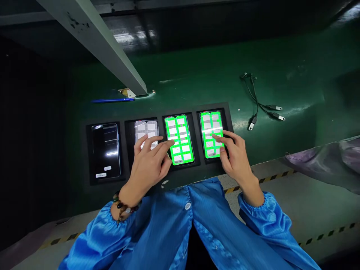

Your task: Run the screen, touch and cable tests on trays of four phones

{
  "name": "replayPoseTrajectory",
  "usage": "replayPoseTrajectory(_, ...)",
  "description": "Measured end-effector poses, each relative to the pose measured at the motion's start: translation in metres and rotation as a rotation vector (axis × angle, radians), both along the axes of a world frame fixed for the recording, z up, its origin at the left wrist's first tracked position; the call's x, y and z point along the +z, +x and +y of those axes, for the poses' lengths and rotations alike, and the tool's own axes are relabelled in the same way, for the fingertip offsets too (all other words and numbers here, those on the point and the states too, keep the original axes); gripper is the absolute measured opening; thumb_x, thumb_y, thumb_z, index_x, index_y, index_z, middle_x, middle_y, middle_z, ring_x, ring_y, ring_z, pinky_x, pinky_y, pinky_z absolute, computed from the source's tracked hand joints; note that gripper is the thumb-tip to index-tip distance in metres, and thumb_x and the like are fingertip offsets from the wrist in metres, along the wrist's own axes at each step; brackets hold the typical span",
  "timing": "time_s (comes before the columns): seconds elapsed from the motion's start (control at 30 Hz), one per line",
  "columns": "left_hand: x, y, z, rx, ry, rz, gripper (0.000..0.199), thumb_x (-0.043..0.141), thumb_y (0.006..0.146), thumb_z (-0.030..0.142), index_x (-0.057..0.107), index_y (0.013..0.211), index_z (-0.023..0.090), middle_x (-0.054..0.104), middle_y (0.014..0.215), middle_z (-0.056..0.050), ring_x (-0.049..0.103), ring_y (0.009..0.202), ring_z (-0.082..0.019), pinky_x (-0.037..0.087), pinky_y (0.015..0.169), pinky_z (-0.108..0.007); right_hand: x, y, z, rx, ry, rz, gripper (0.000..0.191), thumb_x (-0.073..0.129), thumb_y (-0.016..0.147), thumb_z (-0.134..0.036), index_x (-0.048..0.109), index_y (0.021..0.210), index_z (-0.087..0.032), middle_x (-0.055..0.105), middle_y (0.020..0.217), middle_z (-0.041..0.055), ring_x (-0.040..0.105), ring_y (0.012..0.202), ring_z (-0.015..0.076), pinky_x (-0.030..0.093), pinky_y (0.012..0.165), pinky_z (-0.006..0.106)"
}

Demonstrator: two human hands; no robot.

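Note:
A black tray holds several phones side by side. My left hand, fingers apart and holding nothing, is over the phone with a grey-and-white grid and reaches the left edge of a phone with a green-bordered grid. My right hand has its index fingertip at the screen of the rightmost phone, also showing green around white blocks; its fingers are spread with nothing in them. At the left end lies a dark-screened phone with small white labels.
A grey metal post stands behind the tray, with a blue pen at its foot. Black cables with metal plugs lie at the right on the green table.

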State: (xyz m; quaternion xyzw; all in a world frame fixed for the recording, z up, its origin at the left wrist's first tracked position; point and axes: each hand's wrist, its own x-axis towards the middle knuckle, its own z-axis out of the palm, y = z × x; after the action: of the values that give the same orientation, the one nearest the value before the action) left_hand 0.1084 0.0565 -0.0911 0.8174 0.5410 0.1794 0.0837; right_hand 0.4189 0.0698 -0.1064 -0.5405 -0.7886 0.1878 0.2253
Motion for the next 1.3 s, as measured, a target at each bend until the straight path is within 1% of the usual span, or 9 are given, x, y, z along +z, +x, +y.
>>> replayPoseTrajectory(0.1, -0.001, 0.015, 0.002, -0.027, -0.013, -0.020, 0.049, 0.058, 0.096, 0.010, 0.070, 0.142, 0.024, 0.084, 0.125, -0.004, 0.068, 0.131, -0.032, 0.035, 0.127, -0.057, 0.003, -0.005, 0.003, 0.052, -0.002, -0.007, 0.044, 0.047, 0.109, -0.019, 0.061, 0.150, -0.027, 0.075, 0.142, 0.0091, 0.057, 0.149, 0.0339, 0.047, 0.116, 0.056)
replayPoseTrajectory(0.2, -0.002, 0.027, 0.003, -0.054, -0.039, -0.036, 0.046, 0.056, 0.098, 0.011, 0.069, 0.141, 0.022, 0.083, 0.129, -0.004, 0.067, 0.132, -0.032, 0.033, 0.129, -0.056, 0.003, 0.006, 0.003, -0.011, 0.011, -0.028, 0.043, 0.046, 0.108, -0.017, 0.063, 0.146, -0.028, 0.076, 0.141, 0.0088, 0.057, 0.149, 0.0345, 0.047, 0.116, 0.058)
replayPoseTrajectory(0.37, -0.003, 0.009, -0.002, 0.073, -0.026, -0.026, 0.048, 0.056, 0.097, 0.009, 0.070, 0.141, 0.025, 0.084, 0.115, -0.004, 0.067, 0.132, -0.033, 0.032, 0.128, -0.058, 0.000, 0.021, 0.003, -0.072, 0.003, -0.021, 0.043, 0.046, 0.107, -0.019, 0.064, 0.145, -0.028, 0.077, 0.140, 0.0093, 0.056, 0.149, 0.0366, 0.046, 0.118, 0.063)
replayPoseTrajectory(0.47, -0.004, 0.009, -0.003, 0.146, -0.022, -0.021, 0.047, 0.057, 0.096, 0.008, 0.070, 0.139, 0.023, 0.084, 0.111, -0.004, 0.066, 0.132, -0.034, 0.032, 0.127, -0.059, -0.001, 0.007, 0.008, -0.023, -0.007, -0.011, 0.044, 0.044, 0.109, -0.020, 0.063, 0.148, -0.028, 0.075, 0.143, 0.0097, 0.056, 0.150, 0.0360, 0.045, 0.119, 0.062)
replayPoseTrajectory(0.63, -0.003, 0.037, 0.004, 0.044, -0.067, -0.044, 0.048, 0.054, 0.100, 0.012, 0.066, 0.145, 0.021, 0.082, 0.130, -0.006, 0.063, 0.135, -0.032, 0.029, 0.131, -0.056, 0.002, -0.018, 0.018, 0.109, -0.024, -0.019, 0.044, 0.046, 0.110, -0.021, 0.058, 0.152, -0.027, 0.076, 0.143, 0.0077, 0.053, 0.154, 0.0337, 0.044, 0.121, 0.057)
replayPoseTrajectory(0.7, -0.002, 0.037, 0.005, 0.066, -0.072, -0.040, 0.048, 0.054, 0.100, 0.012, 0.066, 0.146, 0.020, 0.082, 0.130, -0.006, 0.063, 0.135, -0.033, 0.028, 0.131, -0.056, 0.003, -0.014, 0.019, 0.090, -0.011, -0.031, 0.047, 0.046, 0.108, -0.018, 0.059, 0.151, -0.028, 0.076, 0.142, 0.0076, 0.054, 0.153, 0.0336, 0.045, 0.119, 0.057)
replayPoseTrajectory(0.9, 0.000, 0.013, -0.001, 0.224, -0.058, 0.021, 0.047, 0.056, 0.098, 0.012, 0.068, 0.143, 0.022, 0.083, 0.112, -0.007, 0.062, 0.136, -0.036, 0.030, 0.127, -0.061, 0.000, 0.014, 0.019, -0.085, 0.022, -0.042, 0.046, 0.043, 0.106, -0.016, 0.065, 0.145, -0.029, 0.076, 0.140, 0.0092, 0.058, 0.149, 0.0364, 0.045, 0.118, 0.063)
replayPoseTrajectory(1.13, 0.002, 0.038, 0.007, 0.141, -0.077, -0.024, 0.044, 0.053, 0.101, 0.012, 0.067, 0.142, 0.020, 0.083, 0.122, -0.006, 0.062, 0.133, -0.034, 0.030, 0.129, -0.058, -0.002, -0.021, 0.025, 0.068, -0.002, -0.011, 0.049, 0.046, 0.106, -0.018, 0.060, 0.152, -0.029, 0.077, 0.138, 0.0075, 0.055, 0.152, 0.0340, 0.045, 0.121, 0.059)
replayPoseTrajectory(1.3, 0.002, 0.031, 0.007, 0.159, -0.054, -0.026, 0.042, 0.053, 0.100, 0.010, 0.069, 0.138, 0.019, 0.083, 0.115, -0.005, 0.063, 0.133, -0.034, 0.030, 0.129, -0.057, -0.001, -0.010, 0.024, -0.045, 0.007, -0.011, 0.048, 0.043, 0.106, -0.017, 0.063, 0.148, -0.030, 0.075, 0.142, 0.0083, 0.056, 0.151, 0.0353, 0.045, 0.118, 0.060)
